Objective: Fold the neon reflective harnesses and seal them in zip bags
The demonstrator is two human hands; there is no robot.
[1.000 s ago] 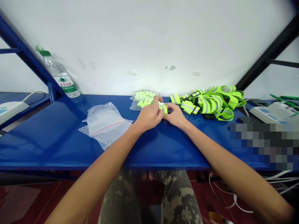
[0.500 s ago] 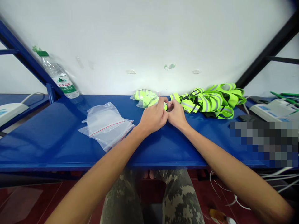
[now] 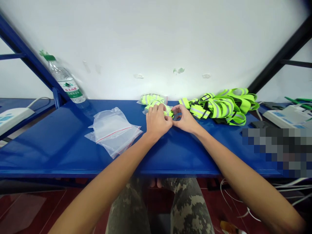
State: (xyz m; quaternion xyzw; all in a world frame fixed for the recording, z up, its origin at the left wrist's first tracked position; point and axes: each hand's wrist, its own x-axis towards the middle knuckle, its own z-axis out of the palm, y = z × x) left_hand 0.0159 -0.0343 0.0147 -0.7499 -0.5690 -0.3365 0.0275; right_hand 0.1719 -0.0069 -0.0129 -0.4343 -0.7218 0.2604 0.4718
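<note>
Over a small clear zip bag (image 3: 169,112) with a neon yellow-green reflective strap inside, my left hand (image 3: 158,123) curls its fingers and presses the thumb at the near edge. My right hand (image 3: 185,120) pinches the right end of the same bag, its thumb meeting my left thumb. Much of the bag is hidden by the fingers. Just behind lie filled bags (image 3: 151,98) with similar straps. To the right is a tangled heap of loose reflective straps (image 3: 220,105) with black buckles. Flat zip bags (image 3: 113,130) with red seal lines are stacked to the left.
A water bottle (image 3: 69,84) with a green cap leans at the back left of the blue table (image 3: 60,143). White power strips (image 3: 14,118) sit at far left and right. A white wall (image 3: 156,42) rises behind. Cables hang below on the right.
My hands have spread slightly apart at the fingers, and my left fingers now lie over the bag. The right fingers have opened into a wider arch. The view has shifted slightly.
</note>
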